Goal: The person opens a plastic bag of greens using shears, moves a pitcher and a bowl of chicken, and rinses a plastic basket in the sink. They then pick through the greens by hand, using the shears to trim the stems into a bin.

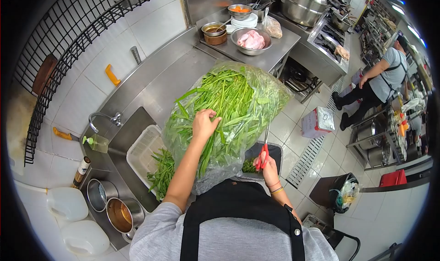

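Observation:
A large clear plastic bag (270, 89) lies open on the steel counter, full of long leafy greens (229, 93). My left hand (205, 123) is on the greens at the bag's near left side, its fingers closed; what they pinch, if anything, is too small to name. My right hand (269, 164) grips the red handles of the scissors (263, 155), whose blades point away from me beside the bag's right edge. More cut greens (162, 169) lie in a white plastic basket (134, 155) in the sink. Below the scissors, a dark bin (276, 153) holds some green scraps.
A faucet (107, 119) and steel pots (124, 215) are at the left. Behind the bag stand a bowl of raw meat (251, 41) and a small pot (213, 30). A person (385, 73) stands at right, past a box (317, 122) and trash bin (334, 192).

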Motion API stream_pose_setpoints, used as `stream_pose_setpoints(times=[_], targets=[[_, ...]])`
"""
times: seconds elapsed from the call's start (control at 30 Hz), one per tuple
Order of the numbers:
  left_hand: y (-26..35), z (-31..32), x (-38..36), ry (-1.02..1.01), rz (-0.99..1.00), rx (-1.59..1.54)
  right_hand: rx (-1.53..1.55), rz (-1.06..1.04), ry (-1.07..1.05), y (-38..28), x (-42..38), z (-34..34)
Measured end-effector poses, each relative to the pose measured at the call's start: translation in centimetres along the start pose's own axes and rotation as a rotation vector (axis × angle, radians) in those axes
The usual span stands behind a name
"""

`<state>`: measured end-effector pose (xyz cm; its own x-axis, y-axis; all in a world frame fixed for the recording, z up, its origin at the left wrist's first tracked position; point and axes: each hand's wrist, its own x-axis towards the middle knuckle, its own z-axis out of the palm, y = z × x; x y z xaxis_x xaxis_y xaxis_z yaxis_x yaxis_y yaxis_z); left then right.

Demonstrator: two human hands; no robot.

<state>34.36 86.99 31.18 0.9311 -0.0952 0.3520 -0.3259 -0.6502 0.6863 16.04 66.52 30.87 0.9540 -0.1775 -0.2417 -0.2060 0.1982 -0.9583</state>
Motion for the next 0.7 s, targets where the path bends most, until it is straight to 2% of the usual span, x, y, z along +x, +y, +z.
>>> stream_pose_setpoints(times=[0.07, 0.17, 0.3, 0.37, 0.43, 0.53, 0.6, 0.63, 0.7], targets=[[-0.2, 0.8, 0.8, -0.199, -0.179, -0.003, 0.006, -0.058, -0.002, -0.6, -0.4, 0.1], [-1.6, -0.2, 2.1, -0.182, -0.144, -0.193, 0.008, -0.111, -0.023, -1.3, -1.4, -0.6], [0.4, -2.2, 3.8, -0.204, -0.061, -0.163, 0.045, -0.168, -0.001, -0.9, -3.3, -1.2], [0.5, -1.7, 5.2, -0.266, -0.007, -0.282, 0.060, -0.203, 0.008, -1.7, -4.0, -1.1], [3.5, -2.6, 6.4, -0.487, -0.108, -0.858, 0.078, -0.216, 0.006, -2.3, -4.5, -1.2], [7.5, -2.8, 7.4, -0.651, -0.157, -1.019, 0.052, -0.237, -0.079, -3.6, -4.9, -1.3], [10.0, -2.4, 7.5, -0.795, -0.204, -1.096, -0.120, -0.365, -0.174, -4.1, -5.0, -1.4], [10.5, -1.8, 7.5, -0.812, -0.203, -1.096, -0.118, -0.364, -0.157, -4.5, -5.1, -1.3], [11.7, -0.5, 7.3, -0.983, -0.175, -1.113, -0.070, -0.269, -0.147, -5.7, -5.2, -1.0]])
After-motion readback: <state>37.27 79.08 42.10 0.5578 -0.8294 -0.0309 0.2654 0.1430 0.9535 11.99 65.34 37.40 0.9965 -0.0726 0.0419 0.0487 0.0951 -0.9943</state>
